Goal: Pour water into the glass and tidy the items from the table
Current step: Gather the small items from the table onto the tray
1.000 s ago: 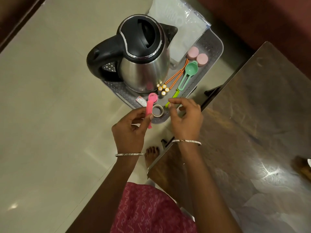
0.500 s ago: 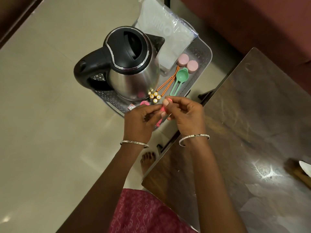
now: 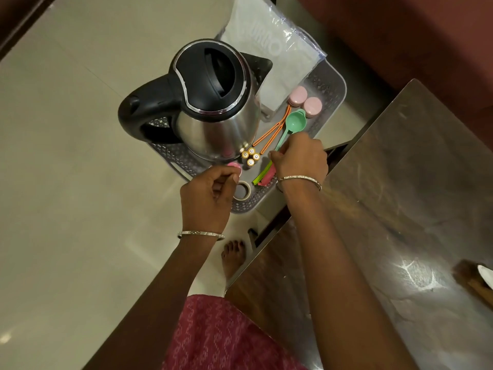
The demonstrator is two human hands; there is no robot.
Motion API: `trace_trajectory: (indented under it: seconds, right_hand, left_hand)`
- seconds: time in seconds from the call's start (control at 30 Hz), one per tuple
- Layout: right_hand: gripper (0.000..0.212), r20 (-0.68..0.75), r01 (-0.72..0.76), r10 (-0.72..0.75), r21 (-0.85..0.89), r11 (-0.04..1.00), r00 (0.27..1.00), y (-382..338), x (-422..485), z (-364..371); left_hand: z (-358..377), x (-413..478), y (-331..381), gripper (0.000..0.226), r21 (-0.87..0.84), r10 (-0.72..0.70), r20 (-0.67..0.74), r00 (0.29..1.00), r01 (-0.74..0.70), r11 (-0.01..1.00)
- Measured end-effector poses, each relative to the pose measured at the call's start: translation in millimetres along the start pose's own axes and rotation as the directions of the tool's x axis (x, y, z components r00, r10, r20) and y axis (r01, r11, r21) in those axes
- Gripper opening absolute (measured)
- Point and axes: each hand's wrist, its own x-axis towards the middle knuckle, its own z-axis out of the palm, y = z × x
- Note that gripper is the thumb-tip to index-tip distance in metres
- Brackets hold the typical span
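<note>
Looking down from the head camera, I see a grey perforated tray (image 3: 336, 84) on the floor (image 3: 66, 129), just left of a dark glossy desk (image 3: 400, 196). A steel kettle (image 3: 213, 102) with a black lid stands in the tray's left part, its handle pointing left. A clear plastic packet (image 3: 269, 49) lies at the far end. Nearer come two pink caps (image 3: 312, 106), a green measuring spoon (image 3: 293, 121), four upright batteries (image 3: 250, 156) by the kettle's base and a tape roll (image 3: 242, 192) in the near corner. No glass is in view.

The left hand (image 3: 208, 193) hovers over the tray's near edge with its fingers curled, beside a small pink round piece (image 3: 234, 165). I cannot tell whether it pinches anything. The right hand (image 3: 301, 158) reaches down over the spoon's handle with its fingers bent under. A pink strip (image 3: 268, 177) and a yellow-green stick (image 3: 260, 177) show below its wrist, but its grip is hidden.

I judge this to be the tidying step. To do it well, I would lower each small item into the gap right of the batteries and release it low. I would avoid nudging the batteries or the kettle.
</note>
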Motion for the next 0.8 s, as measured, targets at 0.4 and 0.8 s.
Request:
trace_trajectory:
  seconds: [0.4, 0.8]
  right_hand:
    - [0.023, -0.059, 0.106, -0.109, -0.042, 0.993, 0.992, 5, -10, 9]
    - [0.008, -0.373, 0.289, -0.117, 0.448, 0.846, 0.92, 89, -75, -5]
  left_hand:
    - [6, -11, 2, 0.016, -0.01, -0.003, 0.009, 1.0, 0.003, 1.0]
    - [26, -54, 21, 0.012, 0.021, 0.017, -0.005, 1.0, -0.017, 1.0]
